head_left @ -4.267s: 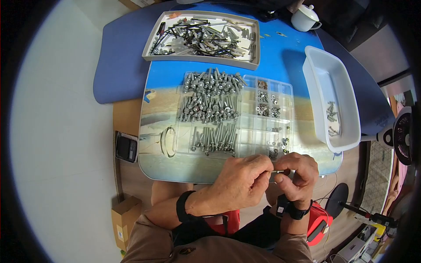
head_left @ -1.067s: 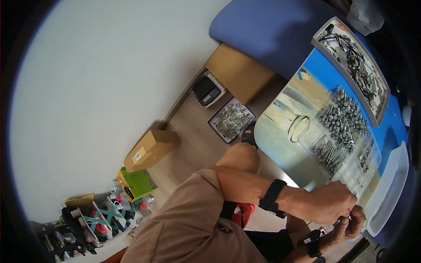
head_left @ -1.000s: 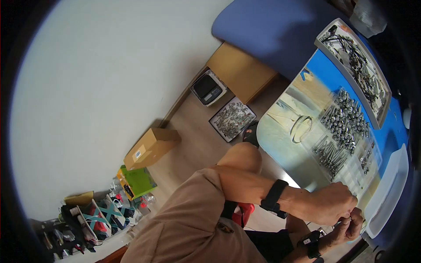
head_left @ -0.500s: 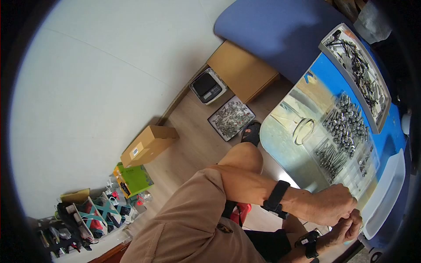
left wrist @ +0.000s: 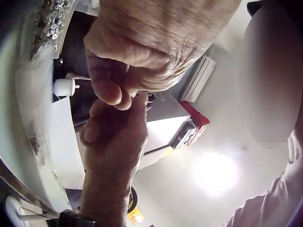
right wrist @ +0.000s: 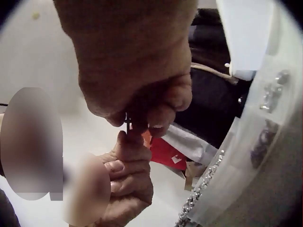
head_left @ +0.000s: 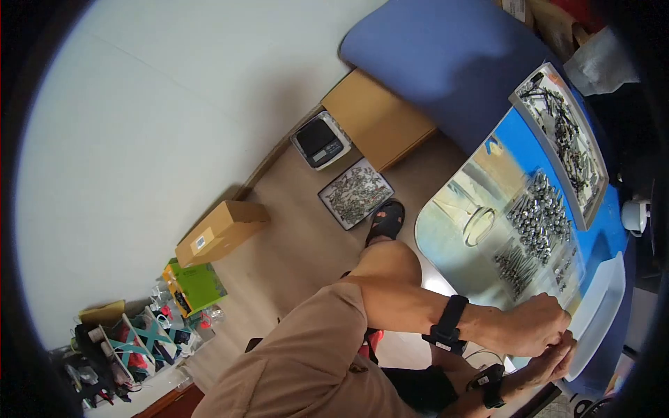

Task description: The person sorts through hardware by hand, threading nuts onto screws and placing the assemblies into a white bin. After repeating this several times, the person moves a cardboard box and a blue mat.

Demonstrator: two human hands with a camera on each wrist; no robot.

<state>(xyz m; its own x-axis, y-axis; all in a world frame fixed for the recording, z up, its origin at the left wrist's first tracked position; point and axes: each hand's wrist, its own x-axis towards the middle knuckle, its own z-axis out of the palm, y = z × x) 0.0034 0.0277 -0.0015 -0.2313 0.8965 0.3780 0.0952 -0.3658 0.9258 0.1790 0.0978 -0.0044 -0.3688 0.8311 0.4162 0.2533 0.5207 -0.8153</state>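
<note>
A small, thin metal screw (right wrist: 127, 124) spans the fingertips of both hands in the right wrist view. The left hand (head_left: 531, 324) pinches one end with curled fingers, and the right hand (head_left: 550, 362) pinches the other, close beside it. Both are over the table's near right edge, by a clear compartment box (head_left: 554, 279) of bolts (head_left: 540, 219). In the left wrist view the left hand (left wrist: 142, 45) is above the right hand (left wrist: 116, 142), hiding the screw. Whether a nut sits on the screw cannot be told.
Beyond the box lies a tray (head_left: 591, 212) of mixed screws and dark ties. A white bin (head_left: 601, 313) stands right of the hands. On the floor are a tray of small parts (head_left: 357, 194), a scale (head_left: 320, 141) and a cardboard box (head_left: 221, 232). A white cup (head_left: 635, 217) is far right.
Compared with the oldest frame, the head view has swung left, showing more wall and floor. Over the last second it shifts slightly, while the hands stay together in much the same pinch.
</note>
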